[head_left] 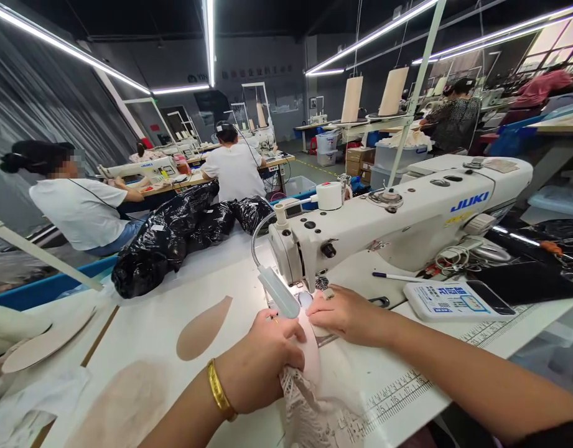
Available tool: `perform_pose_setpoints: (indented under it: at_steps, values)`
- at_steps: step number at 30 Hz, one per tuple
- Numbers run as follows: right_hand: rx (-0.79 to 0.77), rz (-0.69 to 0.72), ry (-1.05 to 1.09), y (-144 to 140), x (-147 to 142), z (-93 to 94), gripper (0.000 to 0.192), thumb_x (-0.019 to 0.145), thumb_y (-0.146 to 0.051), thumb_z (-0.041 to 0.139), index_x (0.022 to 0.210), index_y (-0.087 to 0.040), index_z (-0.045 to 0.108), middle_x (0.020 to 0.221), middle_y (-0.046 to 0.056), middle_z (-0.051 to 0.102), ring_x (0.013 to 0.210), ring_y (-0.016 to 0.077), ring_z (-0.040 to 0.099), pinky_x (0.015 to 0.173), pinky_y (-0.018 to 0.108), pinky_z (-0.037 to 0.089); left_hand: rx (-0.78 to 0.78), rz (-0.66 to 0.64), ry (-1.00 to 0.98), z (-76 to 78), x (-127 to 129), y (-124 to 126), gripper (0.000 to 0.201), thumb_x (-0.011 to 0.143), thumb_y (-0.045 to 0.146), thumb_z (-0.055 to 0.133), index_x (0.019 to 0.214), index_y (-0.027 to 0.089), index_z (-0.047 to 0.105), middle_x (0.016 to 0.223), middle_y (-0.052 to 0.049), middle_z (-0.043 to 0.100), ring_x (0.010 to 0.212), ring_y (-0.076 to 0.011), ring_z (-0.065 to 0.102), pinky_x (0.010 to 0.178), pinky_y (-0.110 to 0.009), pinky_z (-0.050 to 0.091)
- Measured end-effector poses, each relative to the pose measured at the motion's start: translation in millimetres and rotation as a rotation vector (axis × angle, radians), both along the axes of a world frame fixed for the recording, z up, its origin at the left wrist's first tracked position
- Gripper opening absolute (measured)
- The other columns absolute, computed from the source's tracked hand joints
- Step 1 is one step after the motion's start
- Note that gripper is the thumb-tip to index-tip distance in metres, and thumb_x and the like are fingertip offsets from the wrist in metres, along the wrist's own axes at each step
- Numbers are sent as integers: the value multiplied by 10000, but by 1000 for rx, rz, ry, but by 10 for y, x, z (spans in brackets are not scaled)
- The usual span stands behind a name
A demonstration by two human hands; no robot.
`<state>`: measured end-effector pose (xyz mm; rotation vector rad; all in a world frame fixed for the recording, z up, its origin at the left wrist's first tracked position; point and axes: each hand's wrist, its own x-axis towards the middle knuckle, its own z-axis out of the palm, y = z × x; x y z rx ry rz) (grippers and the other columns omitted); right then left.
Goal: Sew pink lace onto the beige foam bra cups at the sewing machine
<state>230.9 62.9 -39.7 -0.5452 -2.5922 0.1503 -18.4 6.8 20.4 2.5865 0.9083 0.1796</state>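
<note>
both hands are right up at the needle of the sewing machine (407, 218), and that is where the risk sits. the right hand (346, 314) lies flat with its fingers (320, 306) stretched out together just beside the presser foot; if the pink fabric piece (309, 358) feeds faster than expected, i judge those fingertips could ride in under the needle. the lace trim (309, 410) bunches loose below the left hand (260, 367), and a fold of it could drag in and get stitched where it should not. the little lamp (279, 292) on its bendy neck hangs low over the left knuckles, so part of the seam line is hidden from this view.

the left hand's fingers are curled together, clamped on the near edge of the pink piece and the lace. the pink piece runs from under that grip up between the two hands to the needle, lying flat on the worktop (165, 298), the right hand pressing its right edge down. a gold bangle (219, 391) sits on the left wrist.
</note>
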Motion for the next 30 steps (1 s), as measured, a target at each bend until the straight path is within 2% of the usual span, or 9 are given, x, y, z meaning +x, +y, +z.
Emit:
perform_pose_setpoints:
  at_steps: [5,9,12,18,24,30]
  values:
    - [-38,-21,16,22,-28,30,331,947,-21,482,975,-242,728,874,34,724,864,210,574,816,332,407,27,23,25,36,-15,4,177,733,92,728,689,263,715,1180,-13,699,811,-189,649,1017,-493,391]
    - [-63,-48,27,25,-52,55,346,981,-57,469,1036,-258,745,848,38,719,875,221,578,829,337,429,24,36,-3,15,-21,27,184,731,69,704,698,250,710,1167,-30,687,903,-215,665,1038,-503,366]
    - [-70,-37,30,21,-52,64,365,972,-39,464,1051,-252,749,874,42,731,874,217,588,834,335,441,14,42,-16,-5,-29,36,177,735,71,710,698,245,707,1159,-35,679,986,-240,659,1043,-501,353]
    - [-62,-16,42,29,-54,47,374,980,-38,454,1112,-228,747,946,55,751,883,209,610,850,340,467,-22,40,-44,-10,-54,37,157,765,115,730,667,234,697,1127,-33,690,937,-219,658,1059,-508,326]
    - [-27,-39,29,29,-39,3,362,974,-37,478,1135,-228,740,1018,52,766,909,206,629,860,335,496,-67,52,-32,-9,-67,59,150,796,184,719,655,224,689,1113,-39,699,995,-229,672,1087,-519,282]
    - [5,-42,18,8,-26,4,390,975,-18,449,1119,-236,739,1027,41,778,911,202,639,884,351,503,-51,69,-51,-62,-148,102,145,807,139,680,685,217,671,1161,-12,726,1062,-226,682,1088,-478,233]
